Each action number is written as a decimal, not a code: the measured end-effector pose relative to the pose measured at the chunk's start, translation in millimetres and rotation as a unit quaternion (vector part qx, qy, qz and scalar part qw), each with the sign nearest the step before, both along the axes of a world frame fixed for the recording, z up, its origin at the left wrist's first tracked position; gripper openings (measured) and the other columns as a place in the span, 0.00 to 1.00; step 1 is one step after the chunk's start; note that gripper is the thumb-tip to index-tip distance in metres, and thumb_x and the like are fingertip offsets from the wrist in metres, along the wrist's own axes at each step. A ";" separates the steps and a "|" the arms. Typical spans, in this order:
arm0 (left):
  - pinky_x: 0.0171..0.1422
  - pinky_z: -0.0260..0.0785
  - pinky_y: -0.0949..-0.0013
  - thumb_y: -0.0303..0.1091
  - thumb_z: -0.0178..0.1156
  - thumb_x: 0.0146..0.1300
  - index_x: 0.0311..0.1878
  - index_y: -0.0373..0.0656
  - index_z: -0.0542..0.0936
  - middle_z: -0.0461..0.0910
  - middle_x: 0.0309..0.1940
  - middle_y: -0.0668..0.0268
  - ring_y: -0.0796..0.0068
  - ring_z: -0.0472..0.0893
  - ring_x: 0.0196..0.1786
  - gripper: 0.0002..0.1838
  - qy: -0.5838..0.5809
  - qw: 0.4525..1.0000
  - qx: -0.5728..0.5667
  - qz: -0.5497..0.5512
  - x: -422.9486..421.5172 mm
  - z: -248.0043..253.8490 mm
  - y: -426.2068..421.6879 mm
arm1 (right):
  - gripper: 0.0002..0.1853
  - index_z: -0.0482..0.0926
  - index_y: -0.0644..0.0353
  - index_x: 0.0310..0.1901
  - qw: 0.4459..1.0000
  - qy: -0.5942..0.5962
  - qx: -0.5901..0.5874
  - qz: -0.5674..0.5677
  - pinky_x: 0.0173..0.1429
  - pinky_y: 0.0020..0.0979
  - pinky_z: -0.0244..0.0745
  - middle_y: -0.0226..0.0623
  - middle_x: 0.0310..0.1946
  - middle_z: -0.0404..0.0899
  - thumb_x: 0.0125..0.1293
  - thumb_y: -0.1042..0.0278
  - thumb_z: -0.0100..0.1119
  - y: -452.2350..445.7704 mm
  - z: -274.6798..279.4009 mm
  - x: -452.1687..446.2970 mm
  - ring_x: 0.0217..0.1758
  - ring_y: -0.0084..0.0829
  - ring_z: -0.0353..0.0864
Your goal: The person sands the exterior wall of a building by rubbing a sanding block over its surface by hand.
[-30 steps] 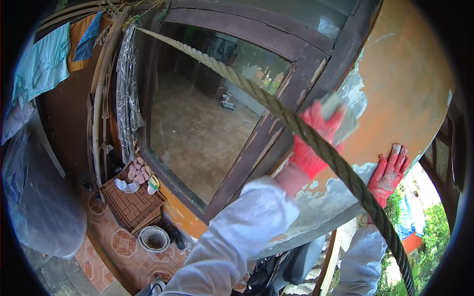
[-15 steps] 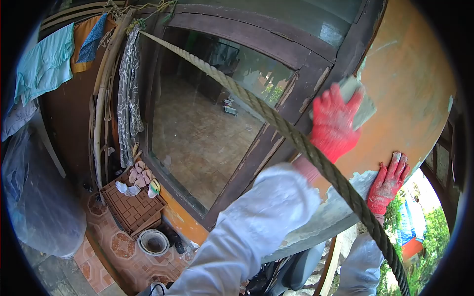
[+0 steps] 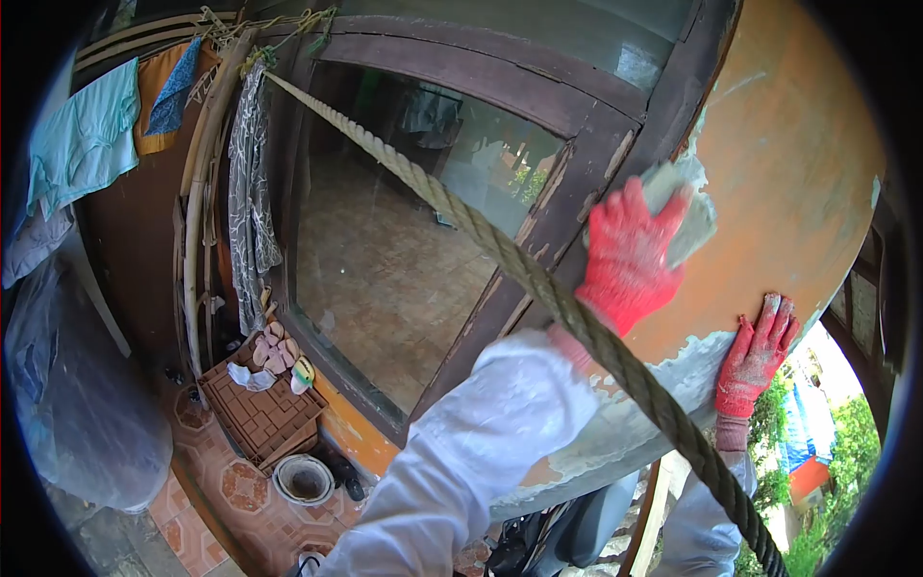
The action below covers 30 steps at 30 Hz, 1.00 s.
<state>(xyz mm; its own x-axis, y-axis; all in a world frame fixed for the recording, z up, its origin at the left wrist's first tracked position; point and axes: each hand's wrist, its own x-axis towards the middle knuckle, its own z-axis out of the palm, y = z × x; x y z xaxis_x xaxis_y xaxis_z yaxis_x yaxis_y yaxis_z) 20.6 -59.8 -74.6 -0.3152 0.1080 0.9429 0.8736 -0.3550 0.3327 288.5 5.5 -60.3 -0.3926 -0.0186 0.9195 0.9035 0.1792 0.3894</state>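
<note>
My left hand (image 3: 635,250), in a red glove, is closed on a flat grey block (image 3: 689,226) and presses it to the curved orange wall (image 3: 798,173) beside the brown window frame (image 3: 601,159). Chipped pale patches show around the block. My right hand (image 3: 755,358), also in a red glove, lies flat with its fingers stretched on the wall's right edge. It holds nothing. A thick rope (image 3: 538,279) runs diagonally from the upper left to the lower right, in front of my left forearm.
Clothes (image 3: 87,135) and a patterned cloth (image 3: 250,192) hang at the left, above a plastic-covered object (image 3: 82,394). Below the window are a brown crate (image 3: 260,409) with footwear on it and a bucket (image 3: 304,479). A dark seat-like shape (image 3: 591,519) shows at the bottom.
My left hand went up along the wall with the grey block, then came back a little down and left. My right hand has stayed at the wall's edge.
</note>
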 end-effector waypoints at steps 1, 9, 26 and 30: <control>0.59 0.65 0.46 0.46 0.73 0.47 0.70 0.59 0.73 0.67 0.61 0.49 0.47 0.71 0.60 0.42 0.030 1.000 -0.005 0.006 3.3 -38.7 1.6 | 0.28 0.69 0.61 0.71 1.000 0.000 0.013 -0.004 0.79 0.53 0.54 0.51 0.74 0.65 0.70 0.67 0.58 0.2 0.7 -1.7 0.75 0.59 0.60; 0.60 0.64 0.45 0.47 0.74 0.46 0.71 0.62 0.73 0.65 0.63 0.49 0.46 0.70 0.61 0.43 0.081 0.995 -0.064 0.008 8.4 -87.0 -4.7 | 0.28 0.70 0.60 0.71 1.000 0.011 -0.006 0.018 0.82 0.52 0.50 0.50 0.75 0.64 0.70 0.67 0.58 1.6 -0.6 0.1 0.77 0.61 0.58; 0.58 0.65 0.46 0.48 0.71 0.50 0.72 0.59 0.70 0.67 0.58 0.50 0.47 0.71 0.59 0.43 0.040 0.999 -0.016 0.019 6.6 -18.7 3.2 | 0.28 0.71 0.60 0.70 1.000 0.017 0.001 0.010 0.80 0.53 0.54 0.48 0.75 0.65 0.69 0.68 0.60 4.2 -2.3 0.8 0.77 0.60 0.59; 0.56 0.65 0.46 0.47 0.71 0.50 0.73 0.56 0.69 0.68 0.54 0.51 0.47 0.72 0.56 0.44 -0.016 0.999 0.018 0.022 -6.6 61.2 7.3 | 0.28 0.72 0.61 0.69 1.000 0.023 -0.007 0.003 0.81 0.52 0.53 0.50 0.75 0.65 0.67 0.67 0.62 1.8 -0.6 -1.0 0.77 0.58 0.59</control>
<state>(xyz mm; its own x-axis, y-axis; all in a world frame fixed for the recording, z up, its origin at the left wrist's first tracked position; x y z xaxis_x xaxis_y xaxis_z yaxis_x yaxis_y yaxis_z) 14.0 -52.5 -13.4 -0.3483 0.0592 0.9355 0.8780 -0.3290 0.3477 287.5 7.3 -60.9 -0.3489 -0.0074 0.9371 0.9194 0.1908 0.3438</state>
